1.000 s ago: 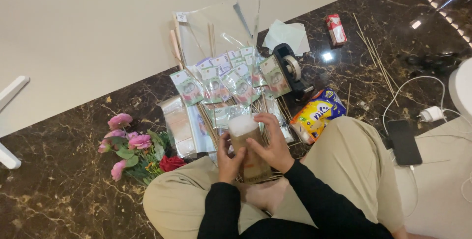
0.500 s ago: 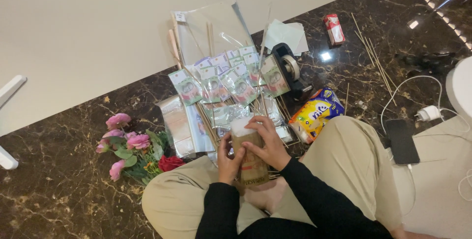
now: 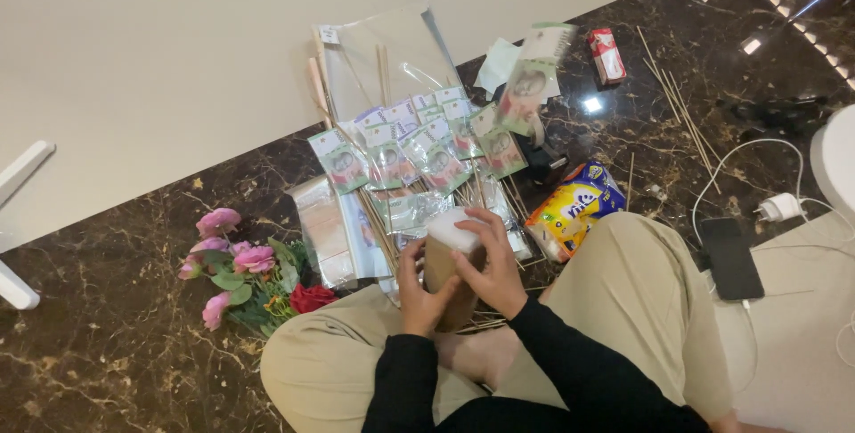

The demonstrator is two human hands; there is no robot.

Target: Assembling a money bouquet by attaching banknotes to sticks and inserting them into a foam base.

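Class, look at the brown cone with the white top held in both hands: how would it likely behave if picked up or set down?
The brown cone probably feels light; its white top looks like foam. Tapering downward, it would likely tip if stood alone. Both hands, left and right, wrap it.

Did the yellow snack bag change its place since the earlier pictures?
No. The yellow snack bag lies where it did, below the red box, with the same gap.

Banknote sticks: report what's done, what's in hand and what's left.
Done: many wrapped banknotes on sticks lie fanned on the floor. In hand: left hand and right hand grip a brown block topped with white. Left: flowers and bare sticks lie unused.
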